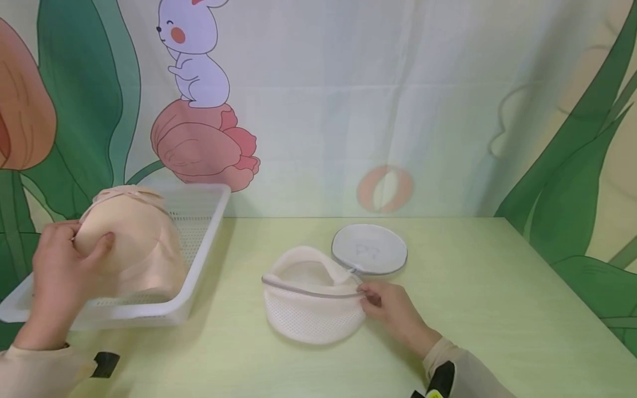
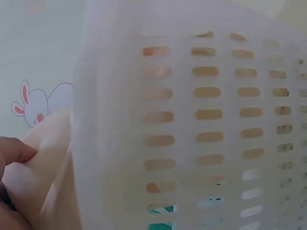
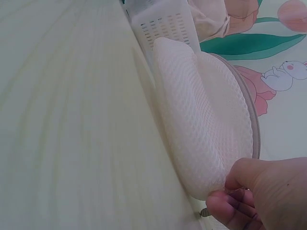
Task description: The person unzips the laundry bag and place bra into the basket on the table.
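Note:
My left hand (image 1: 62,271) grips a beige garment with smooth moulded cups, which looks like a bra (image 1: 131,237), over the white basket. In the left wrist view, the thumb (image 2: 18,149) presses on its smooth fabric at the left edge. With thumb and fingers, my right hand (image 1: 395,312) pinches the zippered rim of a white mesh laundry bag (image 1: 313,318). The bag stands on the table with its mouth open. Its round lid (image 1: 369,249), edged in grey and faintly marked, lies folded back behind. The right wrist view shows the bag's mesh side (image 3: 192,124) close up.
The white plastic basket (image 1: 206,243) with slotted walls stands at the table's left side. A pale yellow-green table (image 1: 487,309) runs up to a hanging cloth (image 1: 308,110) printed with a rabbit and tulips.

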`<state>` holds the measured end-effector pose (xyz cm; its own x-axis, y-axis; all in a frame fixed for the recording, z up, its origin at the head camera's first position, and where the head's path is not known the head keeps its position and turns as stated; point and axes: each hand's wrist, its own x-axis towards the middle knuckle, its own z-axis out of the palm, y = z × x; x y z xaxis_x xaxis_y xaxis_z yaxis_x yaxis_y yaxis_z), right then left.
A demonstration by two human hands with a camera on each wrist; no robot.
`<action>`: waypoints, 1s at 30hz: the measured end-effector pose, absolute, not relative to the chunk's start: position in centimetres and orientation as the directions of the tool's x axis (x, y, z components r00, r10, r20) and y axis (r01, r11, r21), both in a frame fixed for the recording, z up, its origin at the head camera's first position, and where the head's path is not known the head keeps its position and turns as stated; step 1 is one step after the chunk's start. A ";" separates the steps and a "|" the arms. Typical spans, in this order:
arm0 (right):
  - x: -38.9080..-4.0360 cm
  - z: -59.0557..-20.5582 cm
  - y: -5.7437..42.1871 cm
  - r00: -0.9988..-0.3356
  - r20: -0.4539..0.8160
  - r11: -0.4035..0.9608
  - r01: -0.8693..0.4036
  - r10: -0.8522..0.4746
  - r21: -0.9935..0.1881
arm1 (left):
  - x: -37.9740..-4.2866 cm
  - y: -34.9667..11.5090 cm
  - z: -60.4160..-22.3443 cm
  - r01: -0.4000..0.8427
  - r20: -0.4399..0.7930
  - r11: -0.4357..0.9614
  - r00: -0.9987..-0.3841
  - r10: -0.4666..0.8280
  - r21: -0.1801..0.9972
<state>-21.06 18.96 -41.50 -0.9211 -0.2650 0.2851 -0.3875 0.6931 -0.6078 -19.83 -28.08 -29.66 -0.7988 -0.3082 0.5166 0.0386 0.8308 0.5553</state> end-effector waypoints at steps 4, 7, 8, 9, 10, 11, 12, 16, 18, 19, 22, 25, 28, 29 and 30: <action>-21.1 -41.5 18.9 -0.920 0.289 0.689 -0.391 -0.266 -0.611 | -19.9 -28.2 -30.4 0.098 0.489 0.838 -0.846 -0.215 0.537; -21.1 -41.5 18.9 -0.919 0.293 0.686 -0.393 -0.265 -0.612 | -20.1 -28.4 -30.8 0.127 0.453 0.836 -0.878 -0.156 0.534; -21.1 -41.5 18.9 -0.918 0.295 0.685 -0.395 -0.266 -0.612 | -20.1 -28.4 -31.0 0.131 0.442 0.838 -0.886 -0.141 0.530; -21.1 -41.5 18.9 -0.917 0.297 0.685 -0.397 -0.266 -0.611 | -20.2 -28.4 -31.1 0.134 0.430 0.840 -0.894 -0.127 0.526; -21.1 -41.5 18.9 -0.916 0.299 0.686 -0.398 -0.267 -0.609 | -20.3 -28.5 -31.3 0.139 0.423 0.845 -0.899 -0.111 0.516; -21.1 -41.5 19.0 -0.916 0.300 0.687 -0.400 -0.267 -0.607 | -20.4 -28.5 -31.4 0.139 0.408 0.848 -0.908 -0.097 0.512; -21.1 -41.5 18.9 -0.915 0.302 0.688 -0.401 -0.268 -0.605 | -20.5 -28.5 -31.6 0.144 0.396 0.850 -0.915 -0.081 0.507; -21.0 -41.6 18.9 -0.917 0.299 0.687 -0.396 -0.264 -0.609 | -21.0 -29.0 -32.2 0.168 0.356 0.858 -0.934 -0.019 0.486; -21.0 -41.6 18.9 -0.922 0.292 0.685 -0.386 -0.256 -0.618 | -21.2 -29.4 -32.6 0.180 0.336 0.858 -0.942 0.009 0.482; -21.0 -41.6 18.9 -0.924 0.287 0.685 -0.379 -0.252 -0.622 | -21.3 -29.7 -32.7 0.185 0.329 0.859 -0.944 0.021 0.478; -21.1 -41.7 18.9 -0.929 0.278 0.687 -0.369 -0.245 -0.627 | -21.6 -30.4 -33.1 0.188 0.286 0.862 -0.957 0.052 0.472; -21.1 -41.7 18.9 -0.926 0.284 0.689 -0.376 -0.249 -0.620 | -21.8 -30.7 -33.4 0.175 0.215 0.863 -0.973 0.079 0.474; -21.1 -41.7 18.9 -0.921 0.295 0.689 -0.386 -0.253 -0.613 | -22.2 -30.8 -33.4 0.159 0.144 0.865 -0.984 0.101 0.475; -21.1 -41.7 18.9 -0.921 0.296 0.688 -0.387 -0.254 -0.614 | -22.3 -30.8 -33.5 0.153 0.126 0.867 -0.986 0.105 0.474; -21.1 -41.7 18.9 -0.920 0.297 0.688 -0.389 -0.256 -0.613 | -22.4 -30.7 -33.5 0.149 0.114 0.868 -0.988 0.107 0.474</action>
